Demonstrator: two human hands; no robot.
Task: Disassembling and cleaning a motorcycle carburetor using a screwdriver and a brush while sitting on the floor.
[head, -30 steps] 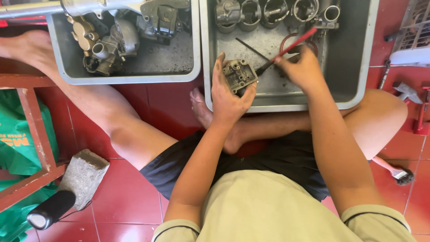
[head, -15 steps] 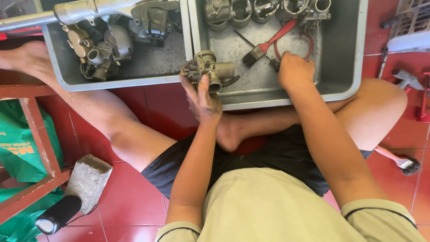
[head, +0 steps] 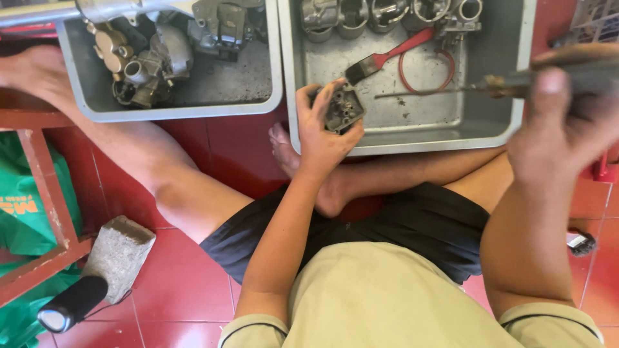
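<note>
Holding a small dark carburetor body (head: 342,108) in my left hand (head: 322,138), I have my fingers curled around its near side and my thumb up along its left edge, so the grip is clenched on the part. It sits just above the near rim of the right-hand grey metal tray (head: 412,138), over the tray's front left corner.

My right hand (head: 567,122) is raised close to the camera at the right edge, blurred, with its grip closed around a thin metal tool (head: 451,90), a long rod-like shaft that points left across the tray toward the carburetor body; its tip stops short of the part. What kind of tool it is I cannot tell from the blur.

Inside that tray, a red-handled brush (head: 387,58) lies at a slant, bristles toward the lower left, and a thin red ring gasket (head: 425,71) lies flat just beside it. Along the tray's far side stands a row of round metal bowls and housings (head: 387,13).

To the left, a second grey tray (head: 187,109) holds more carburetor parts (head: 142,58) piled in its far left corner, one of them brass-coloured.

Both trays rest on the red tiled floor (head: 167,290), where I sit with legs crossed. Further left are a red metal frame (head: 45,187), a green bag (head: 19,212) behind it, and a grey concrete block (head: 119,254).
</note>
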